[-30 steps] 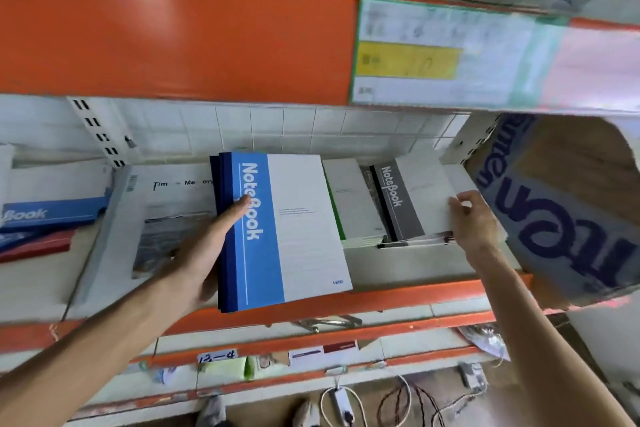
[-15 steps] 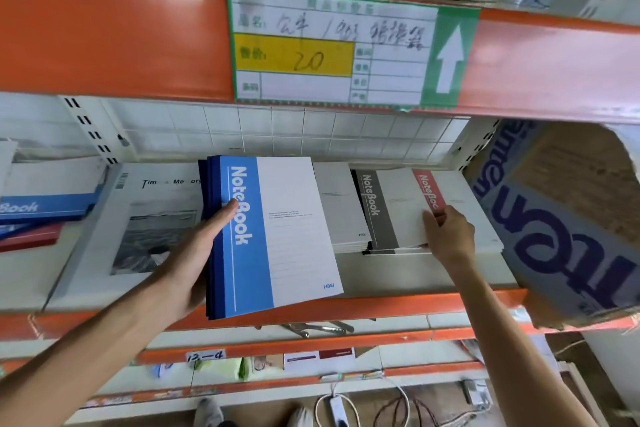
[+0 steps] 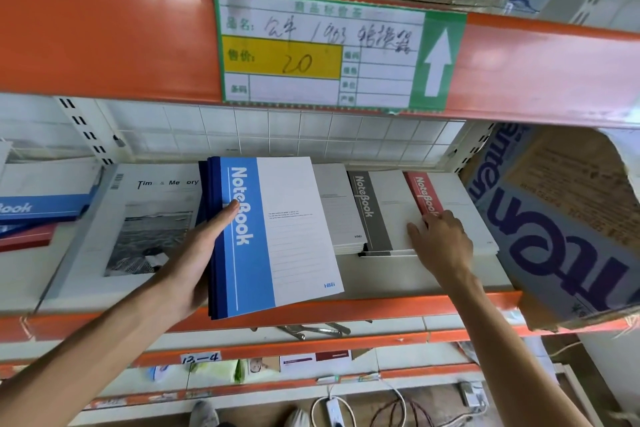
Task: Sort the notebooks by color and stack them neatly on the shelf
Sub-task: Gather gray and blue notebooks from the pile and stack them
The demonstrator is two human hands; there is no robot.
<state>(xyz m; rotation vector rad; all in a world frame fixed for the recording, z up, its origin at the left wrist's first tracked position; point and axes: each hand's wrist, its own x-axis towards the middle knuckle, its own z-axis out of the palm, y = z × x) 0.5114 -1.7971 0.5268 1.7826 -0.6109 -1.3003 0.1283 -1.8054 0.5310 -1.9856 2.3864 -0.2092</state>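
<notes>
The left hand (image 3: 194,260) grips a stack of blue notebooks (image 3: 273,236) by the spine side, thumb laid across the top cover over the word "NoteBook", the other fingers hidden beneath. The stack lies tilted at the front edge of the shelf (image 3: 398,277), its lower corner overhanging the orange front rail; how many books it holds cannot be counted, only several dark-blue spines showing.

The right hand (image 3: 441,244) rests on the grey notebook (image 3: 381,215), thumb spread to the left on its white cover; the fingertips lie at the edge where the red notebook (image 3: 427,192) begins, and whether they curl under a cover cannot be made out. The grey one tops a small pile whose page edges show at its front. The red notebook lies just beside it toward the shelf's right end, its lower part covered by the hand. A white-covered pile (image 3: 337,208) sits between the blue stack and the grey notebook, its left part hidden by the blue stack.

Behind the left hand lies a large white book (image 3: 138,218) with a grey photograph, its title partly covered. At the shelf's left end, blue and red notebooks (image 3: 41,211) are cut off by the frame. A cardboard box (image 3: 554,225) stands at the right end, its lettering truncated. A price label (image 3: 318,52) is fixed to the upper rail, its handwriting only partly legible.
</notes>
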